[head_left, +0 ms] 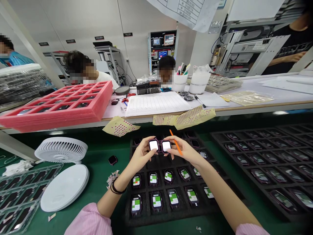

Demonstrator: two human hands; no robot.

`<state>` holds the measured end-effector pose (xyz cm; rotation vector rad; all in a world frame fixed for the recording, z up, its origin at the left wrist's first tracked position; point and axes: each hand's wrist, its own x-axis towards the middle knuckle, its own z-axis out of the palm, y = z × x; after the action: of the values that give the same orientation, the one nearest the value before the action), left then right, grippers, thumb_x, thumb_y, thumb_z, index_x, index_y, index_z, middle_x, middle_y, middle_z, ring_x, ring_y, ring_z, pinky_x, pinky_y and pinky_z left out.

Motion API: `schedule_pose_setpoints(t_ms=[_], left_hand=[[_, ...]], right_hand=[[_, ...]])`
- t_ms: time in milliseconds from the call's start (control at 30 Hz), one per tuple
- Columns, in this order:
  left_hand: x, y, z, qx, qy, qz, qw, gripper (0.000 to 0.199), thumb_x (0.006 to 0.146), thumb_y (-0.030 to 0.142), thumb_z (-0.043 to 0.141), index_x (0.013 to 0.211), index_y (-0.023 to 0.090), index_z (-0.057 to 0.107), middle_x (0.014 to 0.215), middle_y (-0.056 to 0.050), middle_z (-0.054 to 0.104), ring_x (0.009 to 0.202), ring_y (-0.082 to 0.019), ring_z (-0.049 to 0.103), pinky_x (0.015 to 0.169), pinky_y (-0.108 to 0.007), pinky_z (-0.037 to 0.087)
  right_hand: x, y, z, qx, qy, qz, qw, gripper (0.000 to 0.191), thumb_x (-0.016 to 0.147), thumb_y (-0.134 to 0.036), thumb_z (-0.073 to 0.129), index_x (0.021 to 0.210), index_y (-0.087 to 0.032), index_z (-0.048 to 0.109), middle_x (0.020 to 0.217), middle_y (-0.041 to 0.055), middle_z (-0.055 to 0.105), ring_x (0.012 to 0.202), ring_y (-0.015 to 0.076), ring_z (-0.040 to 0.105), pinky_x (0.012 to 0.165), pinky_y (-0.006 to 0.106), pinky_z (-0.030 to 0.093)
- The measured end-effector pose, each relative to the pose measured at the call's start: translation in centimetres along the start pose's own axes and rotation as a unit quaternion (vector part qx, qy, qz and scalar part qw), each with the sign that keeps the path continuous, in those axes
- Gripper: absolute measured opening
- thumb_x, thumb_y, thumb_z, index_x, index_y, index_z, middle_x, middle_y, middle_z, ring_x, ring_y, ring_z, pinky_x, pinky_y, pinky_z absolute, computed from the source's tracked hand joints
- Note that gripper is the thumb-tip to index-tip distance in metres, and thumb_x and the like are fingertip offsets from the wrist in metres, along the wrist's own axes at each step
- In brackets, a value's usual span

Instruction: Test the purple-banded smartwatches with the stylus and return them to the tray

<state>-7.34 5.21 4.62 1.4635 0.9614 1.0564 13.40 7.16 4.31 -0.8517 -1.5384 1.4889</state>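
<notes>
My left hand [144, 150] is closed around a smartwatch [154, 145] with a lit white screen, the thumb over its lower edge. Close beside it, my right hand [180, 148] grips a second smartwatch [166, 146], also glowing white. An orange stick [176, 142], like a thin pen, is tucked between the right hand's fingers. Both watches are held over a black foam tray [137, 222]. In the tray's front rows lie several watches showing green and white screens, one of them a watch [156, 200] below my left hand. Pockets right under my hands look dark.
A second black tray [246, 169] of watches lies at right. To the left are a white fan [65, 187], a loose watch [112, 159] and a clear tray [22, 186]. A shelf ahead bears a pink foam tray [97, 109] and papers [156, 103]. Several people are beyond.
</notes>
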Motion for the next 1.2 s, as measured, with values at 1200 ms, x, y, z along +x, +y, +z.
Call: schedule_pose_setpoints(t_ms=[1200], left_hand=[[0.21,-0.4,0.15,0.022,-0.025,-0.002,0.999,0.04,0.083,0.039,0.06,0.117,0.018,0.052,0.105,-0.008,0.062,0.073,-0.013,0.062,0.045,-0.018,0.041]], right_hand=[[-0.06,-0.57,0.27,-0.034,0.032,0.01,0.999,0.031,0.074,-0.038,0.071,0.097,-0.02,0.058,0.09,0.0023,0.064,0.053,0.012,0.065,0.041,0.022,0.046]])
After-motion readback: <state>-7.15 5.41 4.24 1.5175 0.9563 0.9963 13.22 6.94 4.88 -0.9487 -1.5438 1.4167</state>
